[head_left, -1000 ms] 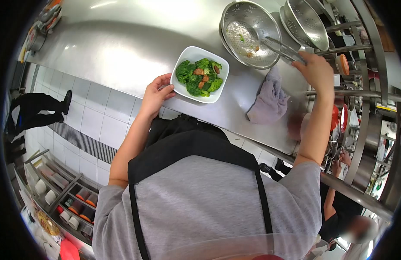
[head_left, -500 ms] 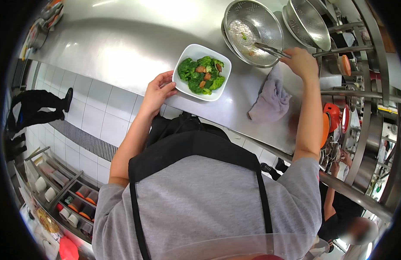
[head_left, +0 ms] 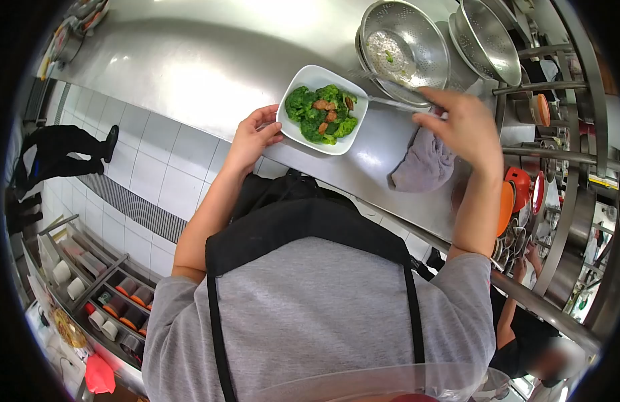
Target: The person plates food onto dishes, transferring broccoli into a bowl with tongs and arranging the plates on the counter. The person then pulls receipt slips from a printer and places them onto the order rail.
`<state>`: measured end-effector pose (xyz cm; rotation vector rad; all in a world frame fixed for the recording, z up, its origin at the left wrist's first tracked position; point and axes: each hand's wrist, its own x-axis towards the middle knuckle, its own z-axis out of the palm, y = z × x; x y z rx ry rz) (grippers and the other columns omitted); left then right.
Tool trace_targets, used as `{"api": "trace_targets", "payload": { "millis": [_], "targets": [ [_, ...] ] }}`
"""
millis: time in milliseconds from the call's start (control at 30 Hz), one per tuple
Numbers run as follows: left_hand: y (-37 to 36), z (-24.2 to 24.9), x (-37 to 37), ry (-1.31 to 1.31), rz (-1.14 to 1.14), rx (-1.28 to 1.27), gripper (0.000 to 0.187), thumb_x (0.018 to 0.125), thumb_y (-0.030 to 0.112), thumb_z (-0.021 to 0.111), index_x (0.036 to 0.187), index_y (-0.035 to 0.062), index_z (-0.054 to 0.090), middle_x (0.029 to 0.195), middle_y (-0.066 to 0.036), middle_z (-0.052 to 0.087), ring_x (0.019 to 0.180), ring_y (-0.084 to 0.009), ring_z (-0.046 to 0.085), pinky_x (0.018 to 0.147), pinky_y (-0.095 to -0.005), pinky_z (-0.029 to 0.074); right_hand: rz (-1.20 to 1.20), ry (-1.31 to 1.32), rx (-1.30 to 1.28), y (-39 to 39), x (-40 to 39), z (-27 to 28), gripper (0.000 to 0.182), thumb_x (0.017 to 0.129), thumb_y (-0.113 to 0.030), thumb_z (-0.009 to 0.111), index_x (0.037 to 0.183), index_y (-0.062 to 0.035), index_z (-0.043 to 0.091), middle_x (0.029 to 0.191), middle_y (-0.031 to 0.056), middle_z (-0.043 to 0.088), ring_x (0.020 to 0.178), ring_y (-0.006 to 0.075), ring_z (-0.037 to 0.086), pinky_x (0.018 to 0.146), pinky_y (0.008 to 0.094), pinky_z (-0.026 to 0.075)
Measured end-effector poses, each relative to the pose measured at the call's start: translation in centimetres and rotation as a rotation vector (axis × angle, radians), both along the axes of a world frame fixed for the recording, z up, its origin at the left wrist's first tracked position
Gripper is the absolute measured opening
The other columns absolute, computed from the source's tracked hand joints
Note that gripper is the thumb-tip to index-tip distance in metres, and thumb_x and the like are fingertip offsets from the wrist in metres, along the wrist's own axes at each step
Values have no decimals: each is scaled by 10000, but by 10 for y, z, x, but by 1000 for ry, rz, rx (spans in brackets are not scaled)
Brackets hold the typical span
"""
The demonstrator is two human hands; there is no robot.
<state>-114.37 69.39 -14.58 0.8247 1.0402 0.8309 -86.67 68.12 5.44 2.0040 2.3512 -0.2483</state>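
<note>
With the half-open left hand [head_left: 257, 139] steadying the square, white, ceramic-looking bowl [head_left: 316, 75] at upper centre, the right hand [head_left: 462, 127], loosely closed on blurred silver metal tongs [head_left: 393, 103], should move gently near its rim.

The broccoli [head_left: 328, 94] is coloured green, dotted with brown pieces [head_left: 324, 105], and framed by a white bowl [head_left: 313, 147]. The cloth [head_left: 425, 161] is tinted greyish purple; the floor [head_left: 144, 144] is patterned with pale tiles.

The single head view looks steeply down from above the grey-shirted wearer [head_left: 323, 301], facing the shiny steel desk [head_left: 216, 74] at arm's reach.
</note>
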Motion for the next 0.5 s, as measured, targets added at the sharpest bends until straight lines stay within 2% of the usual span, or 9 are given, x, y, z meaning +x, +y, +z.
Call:
{"api": "trace_targets", "payload": {
  "millis": [33, 100, 133, 200, 233, 333, 500],
  "targets": [
    [1, 0, 1, -3, -3, 3, 333, 807, 31, 505, 1136, 9, 456, 1024, -85, 523, 862, -122, 536, 726, -237, 478, -3, -3, 3, 2, 9, 2, 340, 685, -308, 631, 966, -118, 610, 823, 112, 614, 791, 277, 581, 676, 358, 460],
    [0, 0, 1, 22, -6, 16, 335, 806, 29, 504, 1138, 10, 455, 1023, -85, 523, 855, -122, 536, 722, -238, 480, -245, -199, 28, 12, 31, 6, 350, 691, -337, 623, 958, -111, 612, 858, 108, 615, 832, 272, 579, 715, 359, 460],
    [0, 0, 1, 18, -11, 21, 335, 806, 29, 504, 1138, 10, 455, 1023, -85, 523, 855, -122, 536, 722, -238, 480, -250, -202, 33, 17, 43, 0, 350, 691, -337, 623, 958, -111, 612, 858, 108, 615, 832, 272, 579, 715, 359, 460],
    [0, 2, 1, 14, 4, 17, 334, 806, 26, 503, 1137, 10, 455, 1019, -85, 526, 858, -124, 537, 720, -240, 481, -251, -378, 3, 26, 67, -24, 357, 690, -350, 622, 954, -110, 616, 883, 110, 615, 868, 276, 575, 747, 370, 455],
    [0, 3, 1, 11, -1, 21, 334, 806, 26, 503, 1137, 10, 455, 1019, -85, 526, 858, -124, 537, 720, -240, 481, -257, -381, 7, 31, 70, -31, 357, 690, -350, 622, 954, -110, 616, 883, 110, 615, 868, 276, 575, 747, 370, 455],
    [0, 2, 1, 30, -34, 18, 368, 807, 50, 501, 1165, 18, 425, 1058, -73, 511, 886, -129, 530, 748, -249, 470, -334, -434, -240, 46, 65, -38, 340, 691, -347, 616, 924, -100, 621, 947, 120, 599, 913, 281, 560, 779, 365, 443],
    [-1, -1, -1, -7, -25, 11, 370, 806, 55, 507, 1164, 17, 423, 1056, -75, 512, 891, -134, 530, 754, -253, 469, -278, -377, -163, 47, 72, -45, 322, 696, -338, 610, 928, -114, 625, 930, 109, 605, 881, 265, 570, 769, 361, 445]
  ]
}}
